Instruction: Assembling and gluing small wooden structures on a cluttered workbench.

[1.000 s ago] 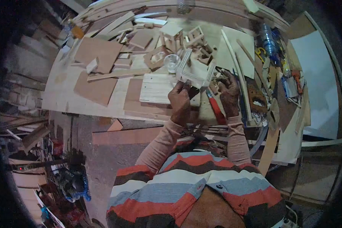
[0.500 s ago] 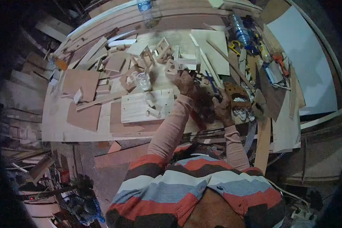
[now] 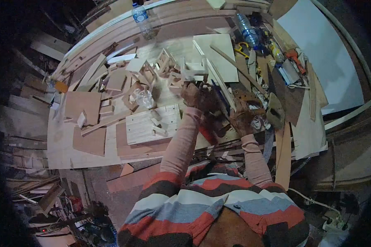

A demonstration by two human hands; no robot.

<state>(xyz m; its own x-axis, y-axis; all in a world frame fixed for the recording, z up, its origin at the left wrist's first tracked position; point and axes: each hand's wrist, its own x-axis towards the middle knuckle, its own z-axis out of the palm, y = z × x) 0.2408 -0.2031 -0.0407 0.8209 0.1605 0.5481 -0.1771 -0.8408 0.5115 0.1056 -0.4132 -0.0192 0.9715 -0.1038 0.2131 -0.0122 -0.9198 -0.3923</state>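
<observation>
My left hand (image 3: 192, 95) is closed at the near edge of a small open wooden box (image 3: 195, 71), its fingers curled against the light wood. To the right, my right hand (image 3: 241, 118) is closed, with a thin dark-blue stick like a pen (image 3: 221, 92) reaching up and left from its fingers. Just beyond that hand lies a handsaw's brown wooden handle (image 3: 253, 102). Between my forearms a red object (image 3: 208, 134) lies in shadow, its kind unclear. A pale board (image 3: 152, 124) with small wood blocks (image 3: 158, 131) on it rests left of my left forearm.
Wood offcuts and small frames (image 3: 165, 61) crowd the table's left and middle. A crumpled clear plastic bag (image 3: 144, 99) sits among them. Plastic bottles (image 3: 141, 18) stand or lie at the back. Hand tools, an orange-red tool (image 3: 294, 59) and a white sheet (image 3: 321, 49) lie on the right.
The view has shifted, so the table's things appear further left and mostly lower. My left hand stays at the wooden box. The blue stick in my right hand now tilts more to the left.
</observation>
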